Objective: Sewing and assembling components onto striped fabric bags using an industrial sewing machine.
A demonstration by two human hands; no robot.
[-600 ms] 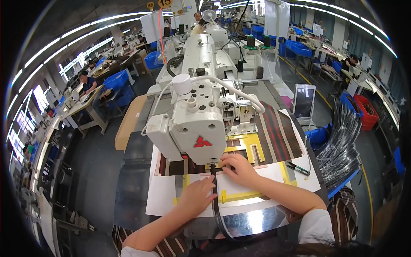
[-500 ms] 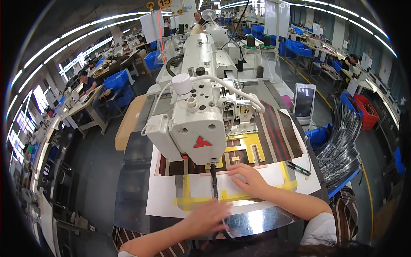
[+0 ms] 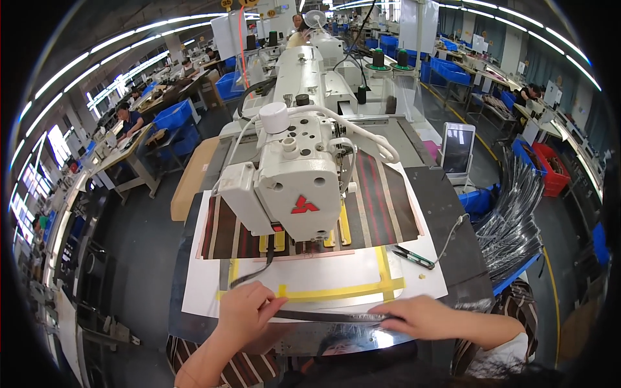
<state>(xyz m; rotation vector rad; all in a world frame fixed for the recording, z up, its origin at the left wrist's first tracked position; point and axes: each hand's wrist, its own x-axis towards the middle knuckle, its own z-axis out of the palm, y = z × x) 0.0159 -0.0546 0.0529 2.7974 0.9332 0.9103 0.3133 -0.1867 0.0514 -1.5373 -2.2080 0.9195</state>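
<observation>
A thin black strap [image 3: 323, 316] stretches between my two hands near the front edge of the table. My left hand [image 3: 244, 315] grips it with fingers closed. From there another stretch of the strap runs up to the head of the white sewing machine [image 3: 291, 194]. My right hand [image 3: 420, 317] is closed on the strap's right part. Beyond my hands, brown striped fabric [image 3: 381, 200] lies under the machine head on a white sheet [image 3: 206, 291] with yellow tape [image 3: 336, 294]. Yellow clamp plates [image 3: 337, 234] press on the fabric; the needle area is hidden.
A green-and-black pen-like tool [image 3: 414, 257] lies on the sheet's right part. A tablet [image 3: 458, 149] stands at the back right, near a bundle of shiny dark strips [image 3: 517, 213]. More striped fabric [image 3: 527, 310] hangs at the table's right side. Other people work at distant benches.
The fabric, sheet and tape have shifted left under the machine. My right hand has left the fabric's edge and come down right; my left hand has moved left. Both now grip the strap, drawn sideways.
</observation>
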